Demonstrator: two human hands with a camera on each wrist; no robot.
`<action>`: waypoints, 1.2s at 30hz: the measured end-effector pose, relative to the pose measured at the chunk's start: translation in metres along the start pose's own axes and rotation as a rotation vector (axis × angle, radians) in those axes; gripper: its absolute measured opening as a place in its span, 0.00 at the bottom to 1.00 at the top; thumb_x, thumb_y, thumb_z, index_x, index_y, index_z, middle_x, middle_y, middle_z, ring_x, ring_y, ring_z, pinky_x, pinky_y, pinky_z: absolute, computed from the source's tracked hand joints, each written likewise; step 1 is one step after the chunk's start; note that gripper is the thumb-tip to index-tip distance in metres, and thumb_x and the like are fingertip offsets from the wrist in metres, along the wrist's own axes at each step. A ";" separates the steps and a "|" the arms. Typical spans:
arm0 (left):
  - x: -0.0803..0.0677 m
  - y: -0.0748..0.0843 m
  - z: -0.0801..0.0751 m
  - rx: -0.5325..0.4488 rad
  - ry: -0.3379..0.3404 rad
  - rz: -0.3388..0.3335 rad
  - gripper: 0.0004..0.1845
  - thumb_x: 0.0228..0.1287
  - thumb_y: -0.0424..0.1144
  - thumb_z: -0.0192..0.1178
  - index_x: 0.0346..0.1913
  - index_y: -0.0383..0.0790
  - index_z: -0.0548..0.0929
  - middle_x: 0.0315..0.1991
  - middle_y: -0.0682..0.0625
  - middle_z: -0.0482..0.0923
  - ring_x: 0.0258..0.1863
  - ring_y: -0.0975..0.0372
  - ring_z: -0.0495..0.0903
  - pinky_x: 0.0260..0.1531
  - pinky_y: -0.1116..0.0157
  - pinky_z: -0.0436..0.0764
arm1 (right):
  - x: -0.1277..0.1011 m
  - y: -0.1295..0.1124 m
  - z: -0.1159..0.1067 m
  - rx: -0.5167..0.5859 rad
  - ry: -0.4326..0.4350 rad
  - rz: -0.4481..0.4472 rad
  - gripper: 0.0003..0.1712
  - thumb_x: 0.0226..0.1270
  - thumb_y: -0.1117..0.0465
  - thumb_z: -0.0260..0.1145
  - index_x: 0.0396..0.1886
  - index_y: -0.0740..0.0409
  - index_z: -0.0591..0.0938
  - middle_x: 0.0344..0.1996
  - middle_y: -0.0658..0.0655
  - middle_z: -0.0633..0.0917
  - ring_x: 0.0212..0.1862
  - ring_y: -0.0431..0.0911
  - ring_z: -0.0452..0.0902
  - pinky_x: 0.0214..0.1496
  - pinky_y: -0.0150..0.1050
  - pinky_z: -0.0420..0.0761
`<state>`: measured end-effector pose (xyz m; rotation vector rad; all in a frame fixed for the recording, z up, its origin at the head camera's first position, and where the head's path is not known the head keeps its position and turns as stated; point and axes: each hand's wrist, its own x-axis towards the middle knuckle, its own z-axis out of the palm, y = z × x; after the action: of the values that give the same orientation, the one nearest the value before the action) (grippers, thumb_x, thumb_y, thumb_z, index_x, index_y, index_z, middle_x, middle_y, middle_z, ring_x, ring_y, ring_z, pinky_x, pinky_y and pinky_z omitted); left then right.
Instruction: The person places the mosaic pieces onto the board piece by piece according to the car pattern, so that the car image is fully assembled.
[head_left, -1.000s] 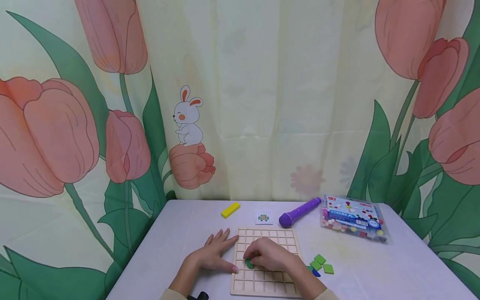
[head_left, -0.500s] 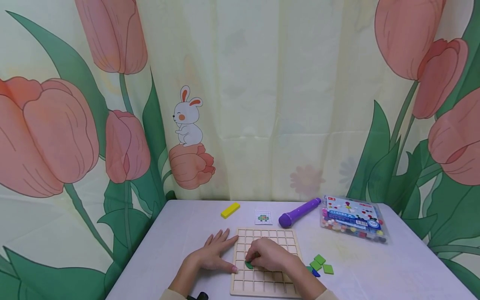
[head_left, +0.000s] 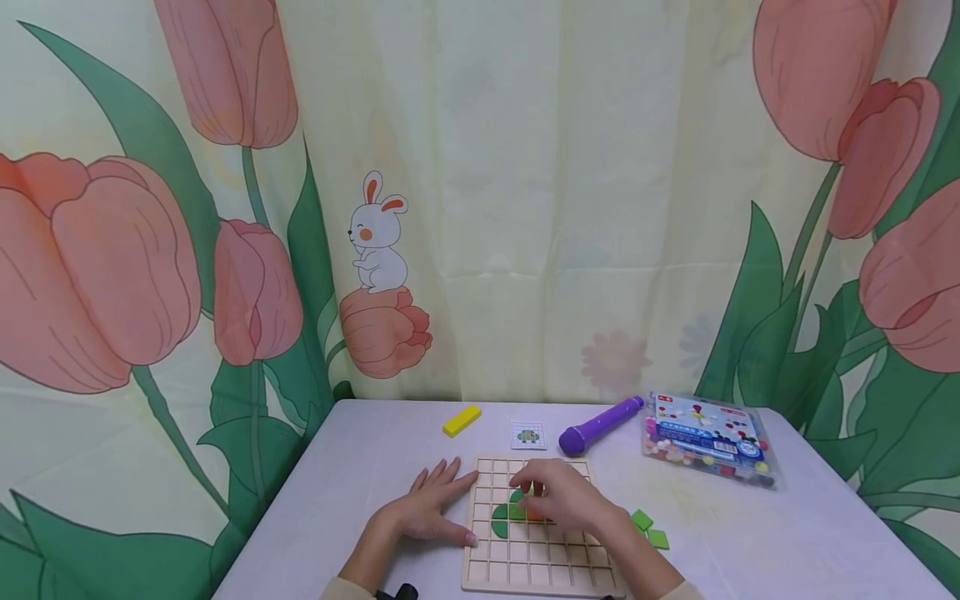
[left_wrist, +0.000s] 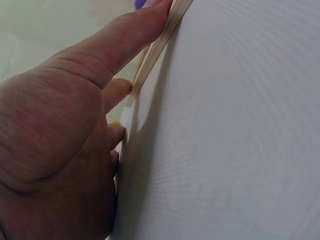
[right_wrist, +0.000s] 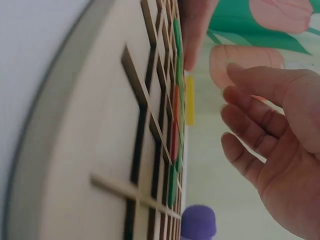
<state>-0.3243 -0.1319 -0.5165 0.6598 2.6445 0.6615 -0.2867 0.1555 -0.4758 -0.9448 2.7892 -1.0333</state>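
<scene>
A wooden grid board (head_left: 497,573) lies on the white table. My left hand (head_left: 431,504) rests at its left edge with fingers spread; in the left wrist view the thumb (left_wrist: 125,42) touches the board's side. Above the board hovers my right hand (head_left: 567,498), its fingers loosely bent. Nothing shows between those fingers (right_wrist: 250,112) in the right wrist view. Set in the grid are a rounded dark green piece (head_left: 499,522), a light green square (head_left: 517,512) and an orange piece (head_left: 536,514), partly covered by the hand. Another dark green piece (head_left: 516,496) sits behind the square.
Loose green squares (head_left: 658,539) lie right of the board, partly behind the right forearm. At the back are a yellow block (head_left: 461,421), a small pattern card (head_left: 528,435), a purple microphone (head_left: 600,426) and a clear box of colourful pieces (head_left: 708,439). A black object (head_left: 406,592) shows at the front edge.
My right hand has let go of the rounded green piece, which stays in the grid, and has risen and moved right, uncovering other pieces. The left hand has stayed in place.
</scene>
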 end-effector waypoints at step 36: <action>0.001 0.000 0.004 0.022 0.013 0.017 0.57 0.49 0.73 0.72 0.82 0.63 0.61 0.86 0.43 0.46 0.86 0.45 0.39 0.80 0.35 0.38 | -0.074 0.083 -0.089 0.125 -0.060 0.239 0.14 0.66 0.65 0.74 0.50 0.63 0.88 0.42 0.58 0.89 0.41 0.45 0.78 0.40 0.31 0.79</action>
<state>-0.3239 -0.1304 -0.5198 0.6867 2.6643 0.6439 -0.2905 0.2977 -0.4691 -0.6002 2.6692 -1.1061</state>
